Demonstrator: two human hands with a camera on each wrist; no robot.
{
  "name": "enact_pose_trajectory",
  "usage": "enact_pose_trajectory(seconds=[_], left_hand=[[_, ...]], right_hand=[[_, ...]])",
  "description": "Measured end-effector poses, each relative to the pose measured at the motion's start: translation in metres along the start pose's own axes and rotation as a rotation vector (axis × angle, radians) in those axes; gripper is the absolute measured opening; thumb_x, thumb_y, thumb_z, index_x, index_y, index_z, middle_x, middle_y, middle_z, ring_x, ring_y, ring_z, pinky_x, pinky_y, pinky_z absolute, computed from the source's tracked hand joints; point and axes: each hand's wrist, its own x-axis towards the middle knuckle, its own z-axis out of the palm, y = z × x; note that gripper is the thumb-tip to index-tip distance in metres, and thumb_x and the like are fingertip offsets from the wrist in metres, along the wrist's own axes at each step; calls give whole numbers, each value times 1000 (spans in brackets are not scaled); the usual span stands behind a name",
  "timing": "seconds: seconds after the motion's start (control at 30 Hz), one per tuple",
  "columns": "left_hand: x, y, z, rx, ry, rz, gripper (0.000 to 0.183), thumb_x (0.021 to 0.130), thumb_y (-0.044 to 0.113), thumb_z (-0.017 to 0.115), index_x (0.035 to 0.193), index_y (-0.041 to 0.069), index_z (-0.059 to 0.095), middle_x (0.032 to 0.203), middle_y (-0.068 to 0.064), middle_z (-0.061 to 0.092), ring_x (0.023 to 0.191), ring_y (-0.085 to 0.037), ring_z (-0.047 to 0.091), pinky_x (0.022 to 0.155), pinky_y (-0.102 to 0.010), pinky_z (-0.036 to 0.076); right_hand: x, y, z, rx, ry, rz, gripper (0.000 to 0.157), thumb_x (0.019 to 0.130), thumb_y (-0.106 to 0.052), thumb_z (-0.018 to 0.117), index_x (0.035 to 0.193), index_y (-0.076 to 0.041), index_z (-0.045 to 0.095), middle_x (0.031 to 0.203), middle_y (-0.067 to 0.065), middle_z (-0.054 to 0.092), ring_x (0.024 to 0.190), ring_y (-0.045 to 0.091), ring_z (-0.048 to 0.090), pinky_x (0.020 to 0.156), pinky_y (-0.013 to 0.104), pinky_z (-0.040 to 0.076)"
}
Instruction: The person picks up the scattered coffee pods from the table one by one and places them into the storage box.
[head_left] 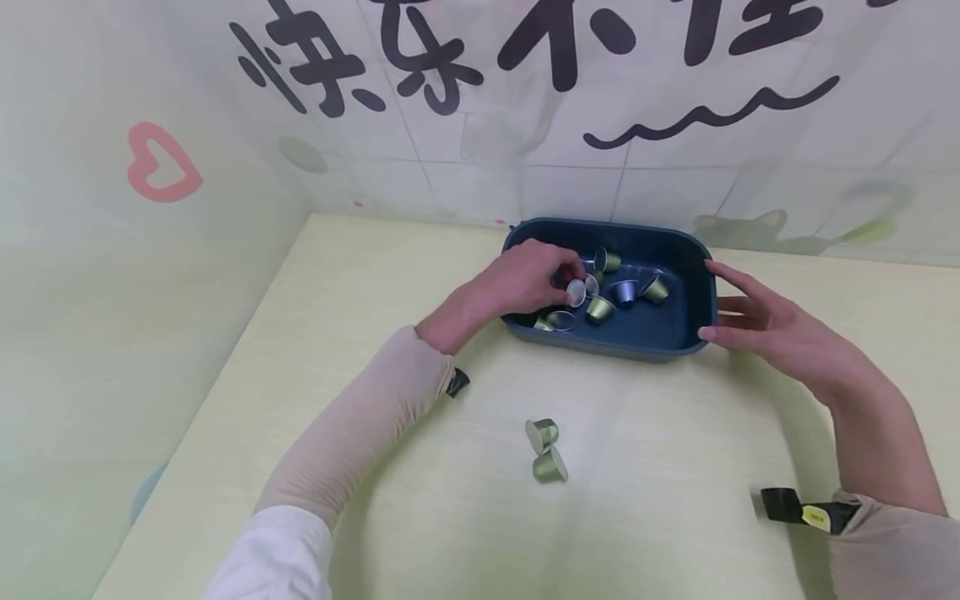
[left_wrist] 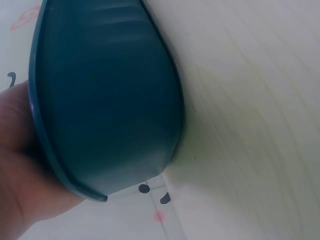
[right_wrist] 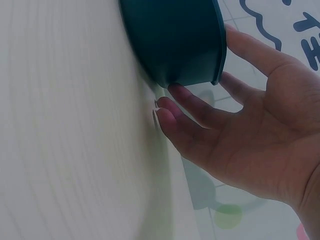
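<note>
A dark blue plastic bin (head_left: 615, 337) stands on the table against the wall, with several green and silver coffee capsules and a blue coffee capsule (head_left: 625, 292) inside. My left hand (head_left: 528, 279) reaches over the bin's left end and pinches a coffee capsule (head_left: 576, 292) between thumb and fingers; the left wrist view shows that hand (left_wrist: 22, 185) behind the bin's wall (left_wrist: 107, 100), its fingertips hidden. At the opposite end my right hand (head_left: 776, 329) touches the bin with spread, fairly straight fingers. The right wrist view shows this hand (right_wrist: 240, 125) against the bin's end (right_wrist: 175, 45).
Two green coffee capsules, an upper capsule (head_left: 543, 435) and a lower capsule (head_left: 551, 466), lie touching on the pale wooden table (head_left: 660, 467) in front of the bin. A white wall (head_left: 480, 183) with dark lettering rises right behind it.
</note>
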Motion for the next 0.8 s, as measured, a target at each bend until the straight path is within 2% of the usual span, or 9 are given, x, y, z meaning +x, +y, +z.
enact_pose_trajectory(seconds=[0.43, 0.8], left_hand=[[-3, 2, -1, 10, -7, 3, 27, 95, 23, 69, 121, 15, 68, 107, 4, 67, 91, -11, 60, 82, -26, 47], [-7, 1, 0, -23, 29, 14, 26, 94, 18, 70, 120, 13, 69, 114, 1, 69, 91, -8, 62, 83, -22, 49]], right_hand=[[0, 0, 0, -20, 10, 7, 86, 98, -35, 64, 156, -50, 2, 159, 26, 21, 144, 45, 20, 105, 69, 20], [0, 0, 1, -5, 8, 2, 85, 99, -34, 64, 156, -50, 3, 158, 24, 23, 144, 43, 22, 105, 67, 20]])
